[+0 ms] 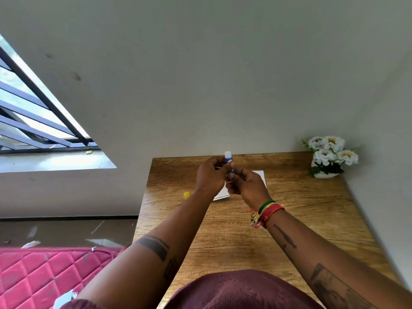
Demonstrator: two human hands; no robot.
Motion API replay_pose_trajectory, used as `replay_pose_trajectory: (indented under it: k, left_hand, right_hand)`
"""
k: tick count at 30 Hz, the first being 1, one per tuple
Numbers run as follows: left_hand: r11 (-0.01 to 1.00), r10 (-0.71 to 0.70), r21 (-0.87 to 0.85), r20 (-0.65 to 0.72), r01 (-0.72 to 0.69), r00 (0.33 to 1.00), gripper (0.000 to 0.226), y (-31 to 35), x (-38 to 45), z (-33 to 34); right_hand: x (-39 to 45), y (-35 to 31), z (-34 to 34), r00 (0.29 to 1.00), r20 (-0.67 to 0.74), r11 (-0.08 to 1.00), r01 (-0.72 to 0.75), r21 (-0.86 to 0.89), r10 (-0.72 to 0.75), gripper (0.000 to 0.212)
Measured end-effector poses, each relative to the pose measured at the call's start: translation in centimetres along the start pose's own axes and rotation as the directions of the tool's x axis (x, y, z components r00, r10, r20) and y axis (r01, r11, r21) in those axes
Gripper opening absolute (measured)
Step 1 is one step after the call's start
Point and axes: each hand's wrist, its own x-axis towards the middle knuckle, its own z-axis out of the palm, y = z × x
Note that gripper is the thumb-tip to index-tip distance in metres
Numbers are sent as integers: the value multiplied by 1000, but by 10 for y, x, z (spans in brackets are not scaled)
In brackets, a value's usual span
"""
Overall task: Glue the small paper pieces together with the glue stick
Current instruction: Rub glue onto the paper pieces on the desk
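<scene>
Glue stick [228,157] upright between raised hands [229,178]

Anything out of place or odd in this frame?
Mostly tidy. The yellow cap lies loose near the table's left edge, off the glue stick, and paper scraps litter the floor beside it.

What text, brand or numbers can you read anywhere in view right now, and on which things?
No text can be read.
Glue stick: blue label with yellow marks, held between the left hand and right hand; print too small and blurred.
Paper sheet: looks blank.
Yellow cap: no marking seen.
</scene>
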Motion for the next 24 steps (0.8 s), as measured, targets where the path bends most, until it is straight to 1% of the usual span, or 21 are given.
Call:
replay_pose_trajectory:
  k: [2, 5, 7, 9, 11, 14, 16, 18, 20, 21, 24]
  left_hand:
    - [1000, -2, 6, -5, 2, 1000, 21, 0, 0, -1]
    - [1000, 5, 9, 9, -5, 1000, 24, -1, 1, -2]
    - [1000, 15, 27, 19, -15, 1000, 24, -2, 1, -2]
    - [999, 22, 36, 15, -23, 1000, 23, -3, 1, -3]
    - [999, 21, 29, 10, -22, 1000, 22, -3, 2, -5]
    - [1000, 14, 20, 17, -14, 1000, 23, -1, 4, -6]
    - [1000, 9, 9, 21, -9, 1000, 23, 0, 5, -5]
    - [1000, 9, 14, 23, -9, 1000, 25, 0, 5, -3]
    - [999, 19, 28, 31, -20, 999, 27, 0, 4, -2]
    - [999, 25, 32, 34, -26, 999, 27, -1, 4, -2]
    - [999, 27, 33, 29, -28, 999, 27, -2, 6, -3]
  right_hand:
    - [0, 0, 0, 1000, 15, 1000, -10, 20, 9, 25]
    - [1, 1, 2, 999, -30, 999, -31, 43, 32, 36]
    - [1, 1, 3, 998, -61, 1000, -21, 9, 22, 32]
    - [3, 1, 1, 998, -62, 1000, -15, -15, 14, 24]
    - [4, 1, -1, 1000, -3, 999, -18, -40, 18, 22]
    - [4, -2, -3, 995, 92, 997, -45, -56, 50, 26]
    - [4, -2, -2, 995, 74, 998, -60, -23, 61, 29]
    - [4, -3, 0, 998, 7, 998, -63, -21, 63, 35]
    - [5, -2, 1, 998, -59, 998, -42, -52, 39, 29]
    - [6, -2, 0, 997, -68, 997, -30, -68, 25, 24]
    - [7, -2, -5, 1000, 5, 993, -3, -122, 4, 16]
